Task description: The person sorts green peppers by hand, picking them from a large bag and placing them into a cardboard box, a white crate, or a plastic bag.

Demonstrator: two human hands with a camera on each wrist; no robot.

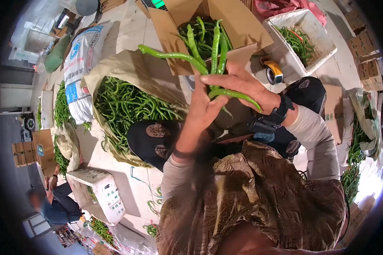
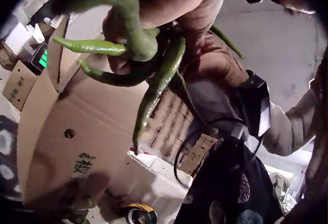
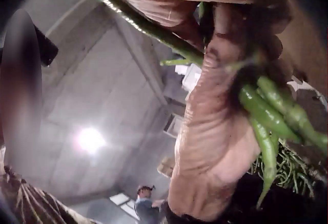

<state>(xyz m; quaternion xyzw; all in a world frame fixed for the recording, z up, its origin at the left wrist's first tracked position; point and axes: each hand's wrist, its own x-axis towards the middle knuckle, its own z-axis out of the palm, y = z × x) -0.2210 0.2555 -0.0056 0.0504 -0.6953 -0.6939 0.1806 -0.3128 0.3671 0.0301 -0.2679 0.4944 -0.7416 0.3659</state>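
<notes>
My left hand (image 1: 201, 106) and right hand (image 1: 252, 88) meet over my lap, both gripping one small bunch of long green chili peppers (image 1: 216, 46). Several peppers fan out beyond the fingers, while one curved chili (image 1: 236, 93) crosses under the right hand. In the left wrist view, a glossy pepper (image 2: 160, 83) hangs down from the fingers. Pepper ends (image 3: 274, 114) stick out beside the left palm (image 3: 210, 147) in the right wrist view. Just past the hands is an open cardboard box (image 1: 168, 38) with more chilies inside. Fingers hide the bunch's middle.
A large sack (image 1: 127, 66) spilling green chilies lies to the left, beside a printed white bag (image 1: 83, 63). At the right stand a white foam box (image 1: 327, 46) with chilies and a tape roll (image 1: 273, 72). Another person (image 1: 57, 204) sits at lower left.
</notes>
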